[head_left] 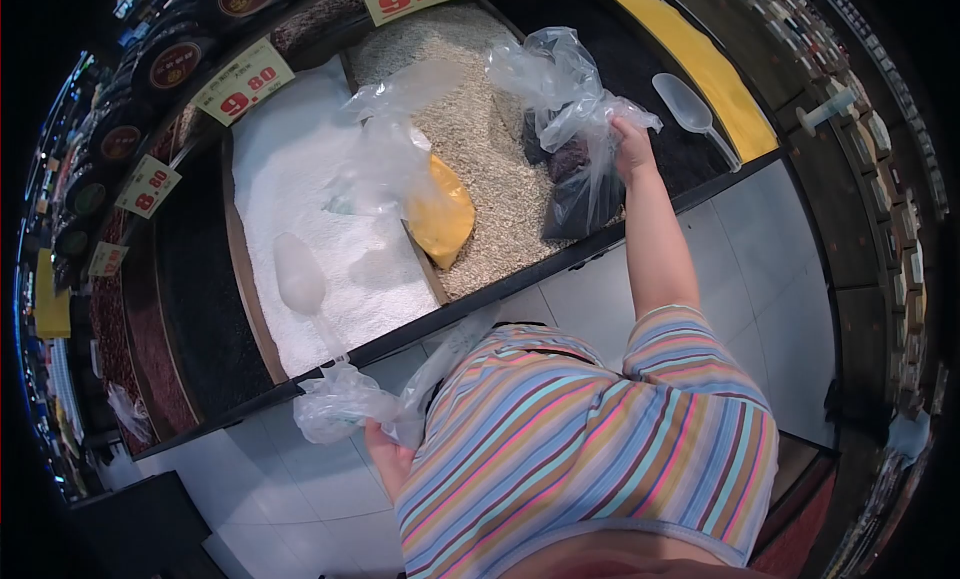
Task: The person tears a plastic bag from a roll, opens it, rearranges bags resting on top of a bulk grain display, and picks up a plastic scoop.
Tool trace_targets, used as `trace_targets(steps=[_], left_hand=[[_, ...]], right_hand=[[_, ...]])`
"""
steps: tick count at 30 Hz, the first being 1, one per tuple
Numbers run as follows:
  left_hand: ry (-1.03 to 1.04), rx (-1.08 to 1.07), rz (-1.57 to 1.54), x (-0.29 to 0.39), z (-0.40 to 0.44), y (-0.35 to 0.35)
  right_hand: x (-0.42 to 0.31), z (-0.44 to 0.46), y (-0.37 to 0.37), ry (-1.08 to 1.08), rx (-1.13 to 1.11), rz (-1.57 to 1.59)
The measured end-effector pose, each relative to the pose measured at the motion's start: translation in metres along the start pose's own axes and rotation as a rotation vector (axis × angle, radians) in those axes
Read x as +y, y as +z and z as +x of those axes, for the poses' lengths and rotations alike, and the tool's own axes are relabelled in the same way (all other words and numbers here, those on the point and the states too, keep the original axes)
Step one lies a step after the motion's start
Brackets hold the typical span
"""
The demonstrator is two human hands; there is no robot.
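Observation:
My right hand (634, 151) is closed on the gathered top of a clear plastic bag (575, 119) over the bin's right side. Dark grains (582, 199) show in the lower part of that bag, above pale flakes (490, 129). My left hand (390, 459), low at the front edge, is closed on a crumpled clear plastic bag (345, 404); whether anything is in it I cannot tell. A bag of yellow grain (442, 217) rests between the white grain (300, 149) and the flakes, its loose clear top spread to the left.
A clear scoop (300, 279) lies on the white grain, its handle toward me. Another scoop (685, 107) lies on black grain at the right, beside yellow grain (690, 64). Price signs (245, 84) stand along the back. The bin's dark front rim (500, 291) runs above the tiled floor (320, 469).

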State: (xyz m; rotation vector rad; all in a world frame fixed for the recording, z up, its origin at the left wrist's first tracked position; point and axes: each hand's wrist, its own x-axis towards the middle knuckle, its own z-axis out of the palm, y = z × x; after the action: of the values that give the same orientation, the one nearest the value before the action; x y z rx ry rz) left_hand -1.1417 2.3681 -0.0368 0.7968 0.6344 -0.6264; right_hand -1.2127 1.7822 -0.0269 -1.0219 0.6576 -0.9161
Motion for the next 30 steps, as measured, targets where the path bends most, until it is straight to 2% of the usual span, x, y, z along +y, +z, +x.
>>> trace_targets(steps=[2,3,8,11,14,17,20,21,23,25,27,30], left_hand=[[0.0,0.009,-0.017,0.0,0.001,-0.003],[0.005,0.008,-0.025,-0.001,0.0,-0.004],[0.013,0.014,-0.021,-0.002,0.004,-0.008],[0.013,0.013,0.018,-0.001,0.006,-0.009],[0.04,0.024,0.07,-0.001,-0.004,0.001],[0.07,0.045,0.102,-0.002,-0.009,0.007],[0.012,0.058,0.018,-0.002,-0.005,0.001],[-0.006,0.066,-0.003,-0.004,0.005,-0.014],[0.012,0.065,0.003,-0.004,0.007,-0.021],[0.087,0.054,0.056,-0.007,0.0,-0.017],[0.017,0.025,-0.046,-0.01,0.011,-0.037],[0.006,0.028,-0.126,-0.012,0.005,-0.036]], right_hand=[[-0.008,-0.014,-0.01,-0.043,0.025,0.093],[-0.024,-0.031,-0.001,0.001,0.031,0.166],[-0.017,-0.019,-0.047,0.222,-0.076,0.042],[-0.021,-0.012,-0.056,0.247,-0.297,0.115],[-0.054,-0.019,-0.041,0.161,-0.544,0.137],[-0.087,-0.019,-0.006,0.148,-0.457,0.197],[-0.091,0.007,0.021,-0.245,-0.179,-0.834],[-0.09,0.023,0.024,-0.334,-0.274,-1.284],[-0.063,0.046,0.045,-0.369,-0.415,-1.701],[-0.027,0.078,0.055,-0.377,-0.541,-1.495],[-0.006,0.09,0.073,-0.423,-0.584,-1.397],[0.008,0.087,0.11,-0.551,-0.526,-1.406]])
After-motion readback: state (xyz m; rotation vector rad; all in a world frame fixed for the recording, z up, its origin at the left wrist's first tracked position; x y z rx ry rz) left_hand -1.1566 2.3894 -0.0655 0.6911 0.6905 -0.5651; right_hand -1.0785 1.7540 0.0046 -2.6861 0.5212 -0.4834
